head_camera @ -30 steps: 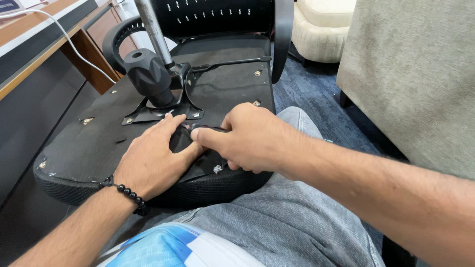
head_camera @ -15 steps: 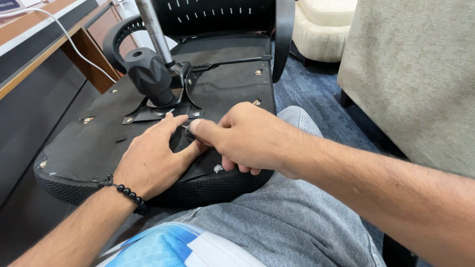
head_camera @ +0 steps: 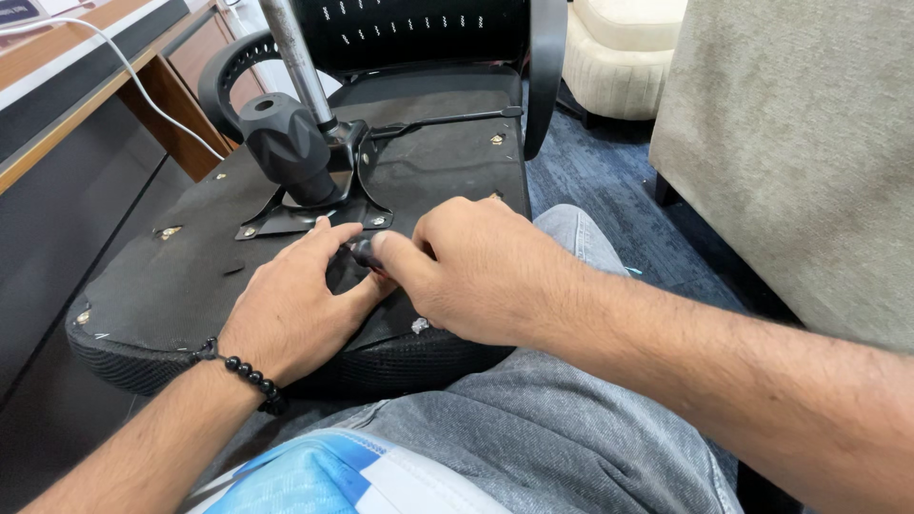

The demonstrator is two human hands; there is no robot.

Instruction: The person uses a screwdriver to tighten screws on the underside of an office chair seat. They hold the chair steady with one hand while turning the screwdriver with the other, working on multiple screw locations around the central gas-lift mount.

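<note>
An office chair lies overturned across my lap, the black underside of its seat (head_camera: 190, 276) facing up. My left hand (head_camera: 290, 309), with a black bead bracelet on the wrist, lies flat on that underside, fingertips by the metal mounting plate (head_camera: 314, 211). My right hand (head_camera: 476, 271) reaches in from the right. Its thumb and forefinger pinch a small dark rounded part (head_camera: 365, 252) just in front of the plate, against my left fingers. The plate carries a black knob-like housing (head_camera: 284, 145) and the chrome gas column (head_camera: 293, 52).
A thin black lever (head_camera: 447, 120) runs along the seat toward the black armrest (head_camera: 545, 67). A wooden desk (head_camera: 86, 57) with a white cable stands at left, a beige sofa (head_camera: 800, 143) at right, blue carpet between. My grey jeans (head_camera: 533, 438) fill the foreground.
My right hand has shifted slightly to the left over the small part, its fingers turned a little. My left hand stays in place on the seat.
</note>
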